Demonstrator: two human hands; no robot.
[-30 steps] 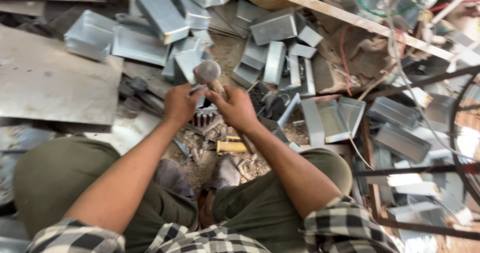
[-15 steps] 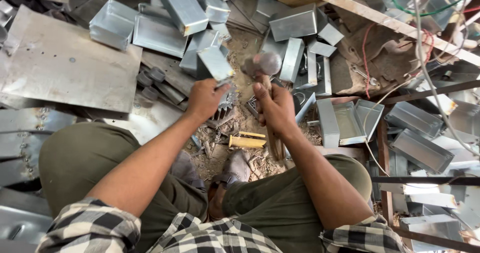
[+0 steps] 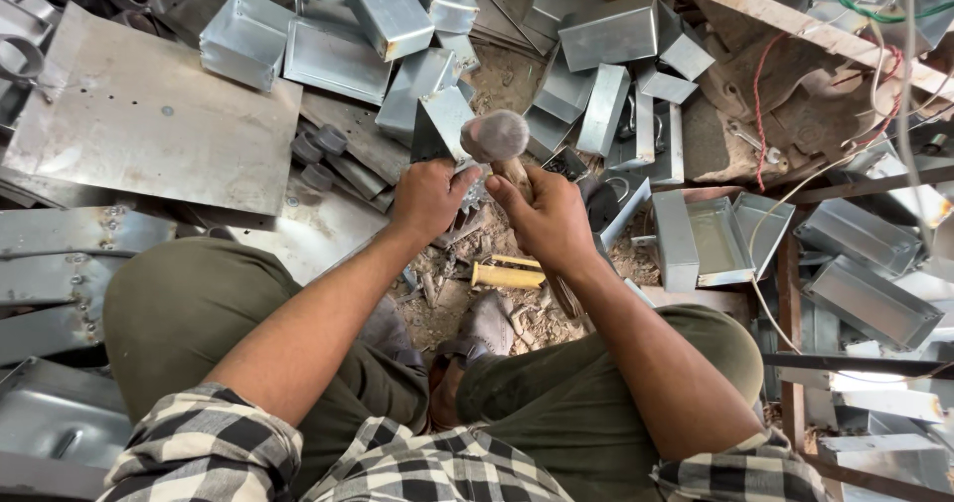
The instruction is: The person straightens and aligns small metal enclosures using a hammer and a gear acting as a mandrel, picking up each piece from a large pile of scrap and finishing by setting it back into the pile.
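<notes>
Between the knees, the right hand [image 3: 550,226] grips a mallet [image 3: 495,136] by its wooden handle, head raised; the left hand [image 3: 427,196] pinches a folded sheet-metal piece [image 3: 440,124] upright. The piece looks light, stiff and sharp-edged, best held low by its flat face. Metal boxes [image 3: 383,5] lie around.

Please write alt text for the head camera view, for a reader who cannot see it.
Seen from above, a seated person's right hand grips a hammer beside the left hand, which holds a folded metal piece. Grey sheet-metal boxes lie around.
</notes>
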